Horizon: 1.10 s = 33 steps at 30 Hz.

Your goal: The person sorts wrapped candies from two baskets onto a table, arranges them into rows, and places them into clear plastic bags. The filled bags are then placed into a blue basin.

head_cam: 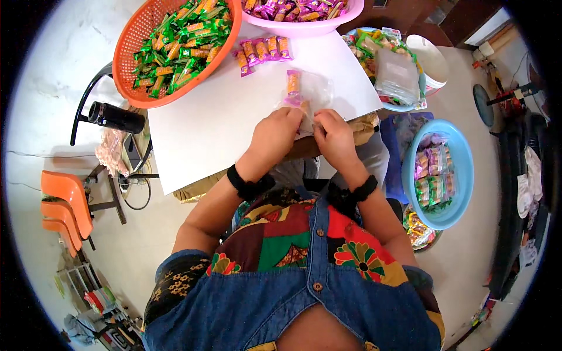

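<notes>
My left hand (279, 131) and my right hand (334, 137) meet at the near edge of a white tabletop (210, 127), both pinching the mouth of a clear plastic bag (319, 87). A purple-wrapped snack bar (293, 83) lies at the bag, its lower end near my left fingers; another wrapped piece is partly hidden between the hands. Beyond them, several purple-wrapped snack bars (262, 49) lie in a row. An orange plastic basket (127, 85) of green-wrapped snacks stands at the left, and a pink basin (303, 29) of purple-wrapped ones at the top.
On the right, a blue basin (423, 83) bears a stack of clear bags (397, 77) over packaged snacks, beside a white bucket (428, 61). Lower down, another blue basin (465, 175) holds filled bags. A black bottle (116, 117) and orange chairs (68, 193) are at the left.
</notes>
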Available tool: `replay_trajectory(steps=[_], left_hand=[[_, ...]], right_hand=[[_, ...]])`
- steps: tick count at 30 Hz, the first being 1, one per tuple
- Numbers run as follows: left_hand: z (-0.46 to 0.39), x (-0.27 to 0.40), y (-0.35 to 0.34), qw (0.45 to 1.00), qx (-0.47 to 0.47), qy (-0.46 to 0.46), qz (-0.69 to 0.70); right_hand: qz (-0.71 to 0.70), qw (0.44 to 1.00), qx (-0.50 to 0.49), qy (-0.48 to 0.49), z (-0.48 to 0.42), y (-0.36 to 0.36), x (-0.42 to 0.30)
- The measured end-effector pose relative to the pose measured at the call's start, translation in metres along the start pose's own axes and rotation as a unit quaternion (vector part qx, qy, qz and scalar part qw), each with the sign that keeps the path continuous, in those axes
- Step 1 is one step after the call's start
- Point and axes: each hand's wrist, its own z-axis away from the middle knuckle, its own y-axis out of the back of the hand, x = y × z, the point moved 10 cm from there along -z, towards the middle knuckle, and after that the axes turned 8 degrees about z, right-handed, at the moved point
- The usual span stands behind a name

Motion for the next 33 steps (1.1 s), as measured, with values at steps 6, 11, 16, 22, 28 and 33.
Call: replay_trajectory(steps=[6, 11, 16, 22, 28, 33], left_hand=[[0.006, 0.031, 0.03, 0.982, 0.107, -0.12, -0.097], [-0.009, 0.019, 0.008, 0.979, 0.036, -0.154, -0.126], [-0.031, 0.014, 0.0, 0.962, 0.072, -0.164, -0.204], [-0.049, 0.006, -0.005, 0.962, 0.081, -0.168, -0.2], [-0.056, 0.0, -0.005, 0.966, 0.084, -0.136, -0.202], [-0.053, -0.004, -0.007, 0.968, 0.07, -0.115, -0.212]], right_hand=[[-0.018, 1.0, -0.011, -0.001, 0.001, -0.002, 0.003], [-0.008, 1.0, -0.026, 0.006, 0.0, -0.005, 0.003], [-0.01, 1.0, -0.025, 0.0, 0.0, -0.005, 0.004], [0.001, 0.998, -0.06, -0.007, -0.001, -0.011, 0.006], [0.013, 0.997, -0.075, -0.019, -0.003, -0.011, 0.009], [0.0, 0.999, -0.045, -0.012, -0.005, -0.007, 0.008]])
